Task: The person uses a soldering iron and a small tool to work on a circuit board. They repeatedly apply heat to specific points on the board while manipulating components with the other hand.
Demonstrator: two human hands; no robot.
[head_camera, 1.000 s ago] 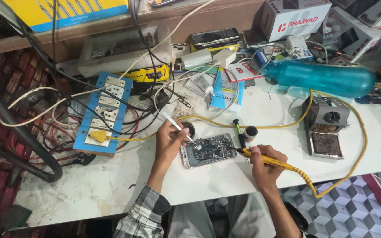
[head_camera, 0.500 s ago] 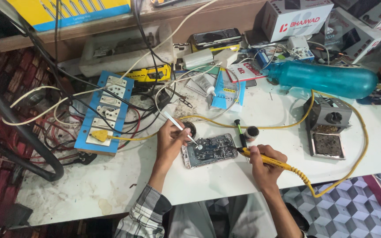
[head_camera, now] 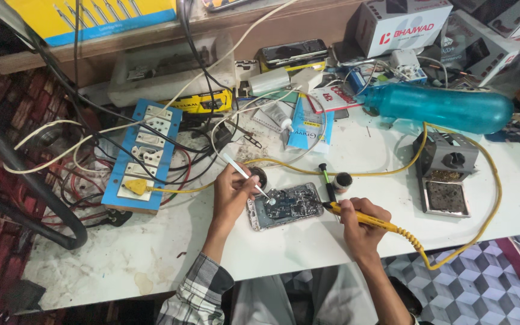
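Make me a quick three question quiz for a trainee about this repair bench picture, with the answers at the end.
1. True or false: the left hand holds tweezers over the opened phone.
2. What does the right hand hold?
A. a screwdriver
B. a yellow soldering iron
C. a brush
3. Fill in: the teal bottle lies on its ____ at the back of the white table.

Key: 1 true; 2 B; 3 side.

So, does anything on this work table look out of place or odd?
Yes: the teal bottle lies on its side at the back right. Loose cables tangle around the blue power strip, which hangs partly over the table's left edge.
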